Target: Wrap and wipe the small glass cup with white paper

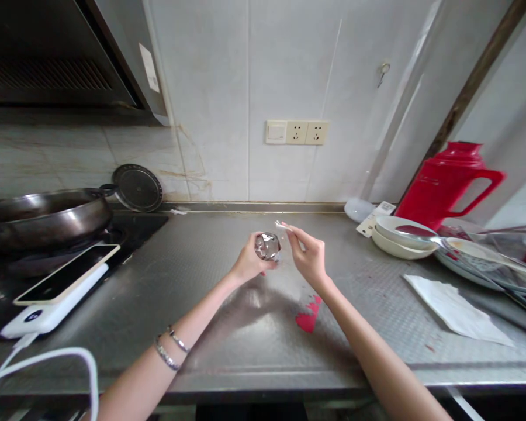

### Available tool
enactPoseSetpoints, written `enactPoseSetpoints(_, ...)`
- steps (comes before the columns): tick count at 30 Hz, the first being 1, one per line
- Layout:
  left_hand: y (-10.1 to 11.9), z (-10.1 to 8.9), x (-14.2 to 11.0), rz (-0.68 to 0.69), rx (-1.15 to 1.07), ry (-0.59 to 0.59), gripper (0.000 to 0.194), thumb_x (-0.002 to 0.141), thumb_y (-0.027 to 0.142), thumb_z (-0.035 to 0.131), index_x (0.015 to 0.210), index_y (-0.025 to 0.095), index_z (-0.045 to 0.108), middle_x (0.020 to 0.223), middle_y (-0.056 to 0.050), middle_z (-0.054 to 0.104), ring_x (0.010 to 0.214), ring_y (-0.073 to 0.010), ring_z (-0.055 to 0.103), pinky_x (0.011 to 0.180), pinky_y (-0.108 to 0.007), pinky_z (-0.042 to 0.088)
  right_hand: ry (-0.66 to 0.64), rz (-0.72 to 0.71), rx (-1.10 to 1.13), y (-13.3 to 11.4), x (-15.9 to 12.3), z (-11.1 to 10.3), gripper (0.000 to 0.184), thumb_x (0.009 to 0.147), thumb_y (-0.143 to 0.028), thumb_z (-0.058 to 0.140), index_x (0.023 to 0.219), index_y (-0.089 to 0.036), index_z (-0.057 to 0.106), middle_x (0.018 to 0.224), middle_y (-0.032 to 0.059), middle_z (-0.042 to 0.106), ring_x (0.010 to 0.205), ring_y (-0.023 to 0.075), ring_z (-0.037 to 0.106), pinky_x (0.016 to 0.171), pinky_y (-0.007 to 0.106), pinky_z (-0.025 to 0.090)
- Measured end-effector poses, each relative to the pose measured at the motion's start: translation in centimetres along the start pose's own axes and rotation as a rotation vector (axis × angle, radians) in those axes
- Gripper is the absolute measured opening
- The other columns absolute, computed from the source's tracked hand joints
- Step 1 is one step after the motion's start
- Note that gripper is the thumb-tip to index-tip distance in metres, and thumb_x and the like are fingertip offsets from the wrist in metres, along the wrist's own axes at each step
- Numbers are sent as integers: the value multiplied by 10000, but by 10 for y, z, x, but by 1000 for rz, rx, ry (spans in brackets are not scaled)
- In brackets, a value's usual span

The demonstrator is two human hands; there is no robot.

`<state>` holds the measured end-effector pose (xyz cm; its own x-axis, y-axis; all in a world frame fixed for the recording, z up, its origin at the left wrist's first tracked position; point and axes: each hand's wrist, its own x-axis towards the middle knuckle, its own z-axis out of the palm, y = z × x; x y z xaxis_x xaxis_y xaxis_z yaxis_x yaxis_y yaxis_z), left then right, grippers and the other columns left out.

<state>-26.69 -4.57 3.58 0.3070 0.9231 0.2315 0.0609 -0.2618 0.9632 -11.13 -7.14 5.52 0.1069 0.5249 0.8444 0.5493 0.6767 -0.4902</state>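
Above the steel counter, my left hand [248, 260] is wrapped round a small, shiny round container [267, 246]. Its top looks silvery brown and glassy, and I cannot make out what is inside. Just to the right, my right hand [307, 252] is closed in a pinch on a thin, clear, plastic-like scrap [283, 225], which sticks out past the fingertips towards the container. Whether the scrap joins the container I cannot tell. Below my right hand, a torn red scrap [307, 320] lies on the counter.
At the left, a steel pan [48, 219] sits on the stove, with a phone [70, 273] and a white power bank [55, 307] at its front edge. On the right are a red thermos [442, 184], stacked bowls [397, 245] and a white tissue [456, 310].
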Motion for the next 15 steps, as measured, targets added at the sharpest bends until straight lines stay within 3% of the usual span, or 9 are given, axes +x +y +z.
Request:
enactPoseSetpoints(3,4,5,-5,9,-70,-43,853,505,154,818,1223,212,360,1015,-68,610,708,-164,627,392,-187,489,19,204,81,2,-1,6,282,896,-356,505,945,-172,713,847,44,738,766,198,689,671,287,536)
enactPoseSetpoints(6,4,9,-7,8,-76,-33,816,529,201,819,1214,215,375,999,-63,612,703,-172,636,384,-195,498,-32,269,192,-1,-5,10,327,900,-397,491,927,-165,720,790,28,731,711,179,670,611,257,513)
enactPoseSetpoints(11,0,8,-5,-6,-76,-19,698,581,298,807,1152,194,419,874,-36,639,655,-165,641,385,-217,514,-86,162,169,-8,-13,9,264,903,-336,491,983,-214,711,1022,49,728,831,193,695,683,262,533)
enactPoseSetpoints(15,2,5,-4,-45,-104,-29,660,590,370,805,1102,177,437,757,1,633,530,-122,610,388,-213,503,-85,79,126,-14,-16,8,242,892,-298,496,972,-229,714,1036,52,724,843,198,699,718,278,539)
